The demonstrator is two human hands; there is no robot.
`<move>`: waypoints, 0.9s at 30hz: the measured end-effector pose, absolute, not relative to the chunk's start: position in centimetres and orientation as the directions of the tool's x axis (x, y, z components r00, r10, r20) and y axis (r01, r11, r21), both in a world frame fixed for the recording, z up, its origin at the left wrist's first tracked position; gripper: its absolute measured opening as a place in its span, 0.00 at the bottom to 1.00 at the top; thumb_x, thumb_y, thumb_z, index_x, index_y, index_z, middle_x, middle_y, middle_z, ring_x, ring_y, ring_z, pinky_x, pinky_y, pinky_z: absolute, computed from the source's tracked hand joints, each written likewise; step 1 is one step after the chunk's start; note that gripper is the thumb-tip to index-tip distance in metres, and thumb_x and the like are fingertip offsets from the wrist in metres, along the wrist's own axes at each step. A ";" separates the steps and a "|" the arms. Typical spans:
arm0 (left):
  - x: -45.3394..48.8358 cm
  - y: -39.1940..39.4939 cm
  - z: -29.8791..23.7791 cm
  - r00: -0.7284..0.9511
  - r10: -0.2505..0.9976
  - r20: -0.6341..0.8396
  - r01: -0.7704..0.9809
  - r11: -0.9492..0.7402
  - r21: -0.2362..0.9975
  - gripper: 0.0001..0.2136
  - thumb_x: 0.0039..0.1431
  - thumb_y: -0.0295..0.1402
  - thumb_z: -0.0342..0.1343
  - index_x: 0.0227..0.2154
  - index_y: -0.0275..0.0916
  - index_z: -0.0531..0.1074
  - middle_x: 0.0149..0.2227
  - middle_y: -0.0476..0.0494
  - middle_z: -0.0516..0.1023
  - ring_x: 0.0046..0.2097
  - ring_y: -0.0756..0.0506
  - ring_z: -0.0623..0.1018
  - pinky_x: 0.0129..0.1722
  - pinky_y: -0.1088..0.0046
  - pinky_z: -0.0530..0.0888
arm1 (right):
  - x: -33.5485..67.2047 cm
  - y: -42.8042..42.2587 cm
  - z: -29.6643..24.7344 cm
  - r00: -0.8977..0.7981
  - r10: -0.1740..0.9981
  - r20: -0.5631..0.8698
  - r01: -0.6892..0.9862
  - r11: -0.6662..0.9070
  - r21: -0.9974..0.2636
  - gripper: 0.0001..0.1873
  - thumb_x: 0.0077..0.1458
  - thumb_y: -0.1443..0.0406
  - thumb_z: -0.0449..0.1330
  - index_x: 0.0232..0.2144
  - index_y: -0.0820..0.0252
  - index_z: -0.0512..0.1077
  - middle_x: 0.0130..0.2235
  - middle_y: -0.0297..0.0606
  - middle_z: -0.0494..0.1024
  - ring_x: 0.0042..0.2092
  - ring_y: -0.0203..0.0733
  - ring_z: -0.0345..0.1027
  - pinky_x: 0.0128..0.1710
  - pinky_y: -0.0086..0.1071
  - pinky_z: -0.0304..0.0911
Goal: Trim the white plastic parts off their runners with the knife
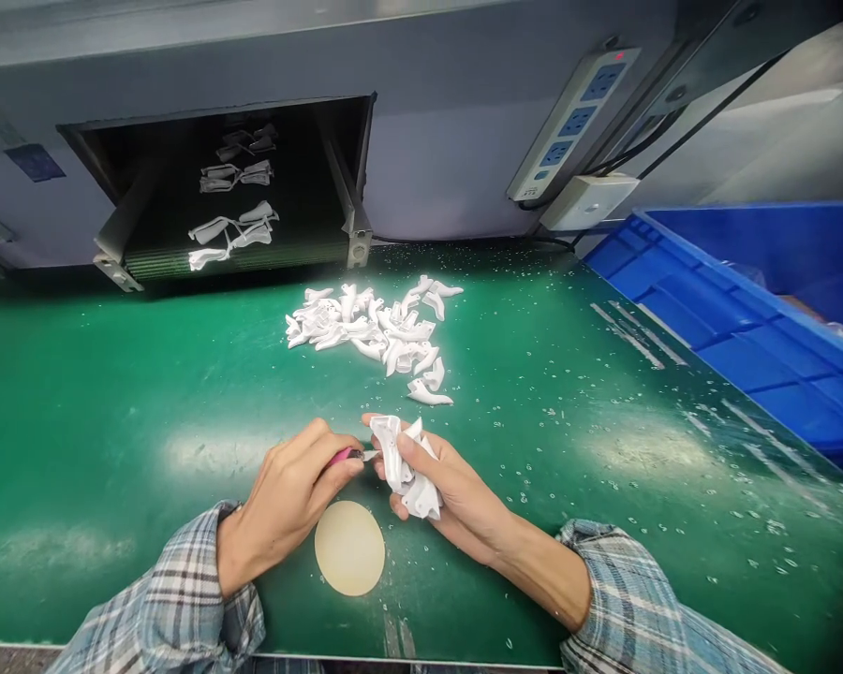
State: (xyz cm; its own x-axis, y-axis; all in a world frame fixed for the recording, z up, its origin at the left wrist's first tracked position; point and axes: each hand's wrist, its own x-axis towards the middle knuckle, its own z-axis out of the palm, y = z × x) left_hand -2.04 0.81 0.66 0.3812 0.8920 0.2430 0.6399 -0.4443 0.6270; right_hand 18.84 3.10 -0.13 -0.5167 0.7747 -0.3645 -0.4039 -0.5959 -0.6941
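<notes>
My left hand (291, 491) is closed around a small pink-handled knife (351, 456), its blade tip touching a white plastic part. My right hand (450, 482) grips several white plastic parts (404, 463) bunched together, thumb pressed on top. Both hands hover just above the green mat (112, 421) near its front edge. A pile of similar white parts (372, 328) lies further back on the mat, a short way beyond my hands. A round beige disc (349, 548) lies flat under my wrists.
A dark conveyor opening (239, 187) at the back carries more white parts (231, 229). A blue plastic crate (751, 309) stands at the right. A power strip (572, 122) hangs on the back wall. Small white trimmings are scattered over the mat.
</notes>
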 end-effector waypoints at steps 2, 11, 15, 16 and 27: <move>-2.0 0.7 0.5 0.401 0.889 0.222 0.632 -0.444 0.634 0.14 0.74 0.40 0.45 0.46 0.41 0.74 0.35 0.46 0.72 0.33 0.49 0.73 0.33 0.72 0.69 | 18.9 3.1 -0.4 -0.508 0.782 -0.361 -0.403 -0.587 -0.702 0.22 0.56 0.53 0.69 0.49 0.56 0.76 0.31 0.33 0.72 0.29 0.35 0.63 0.23 0.25 0.69; -2.0 0.5 0.9 0.435 0.881 0.185 0.649 -0.450 0.613 0.16 0.74 0.40 0.44 0.48 0.41 0.75 0.35 0.46 0.72 0.32 0.49 0.73 0.32 0.73 0.69 | 18.9 2.9 -0.9 -0.512 0.785 -0.348 -0.400 -0.576 -0.713 0.23 0.56 0.54 0.70 0.50 0.58 0.75 0.31 0.33 0.72 0.29 0.33 0.64 0.24 0.25 0.70; -2.0 0.4 1.0 0.431 0.879 0.206 0.668 -0.464 0.582 0.16 0.75 0.40 0.44 0.46 0.40 0.75 0.34 0.47 0.72 0.31 0.49 0.73 0.31 0.74 0.69 | 18.8 2.8 -0.6 -0.507 0.789 -0.348 -0.395 -0.571 -0.720 0.22 0.56 0.54 0.69 0.49 0.58 0.75 0.31 0.33 0.73 0.28 0.33 0.64 0.24 0.25 0.70; -2.0 0.4 0.9 0.425 0.876 0.227 0.681 -0.475 0.557 0.16 0.75 0.40 0.44 0.46 0.40 0.75 0.34 0.47 0.72 0.30 0.50 0.72 0.30 0.74 0.68 | 18.8 2.8 -0.6 -0.502 0.791 -0.350 -0.397 -0.570 -0.720 0.22 0.56 0.54 0.70 0.49 0.58 0.75 0.30 0.33 0.72 0.28 0.33 0.64 0.24 0.25 0.70; -2.0 0.6 -0.1 0.369 0.758 0.538 0.833 -0.527 0.170 0.10 0.73 0.36 0.49 0.39 0.38 0.73 0.29 0.48 0.74 0.27 0.49 0.71 0.27 0.71 0.63 | 18.1 2.3 -0.2 -0.480 0.775 -0.411 -0.390 -0.609 -0.691 0.21 0.54 0.52 0.71 0.40 0.62 0.74 0.30 0.34 0.71 0.30 0.34 0.62 0.23 0.25 0.70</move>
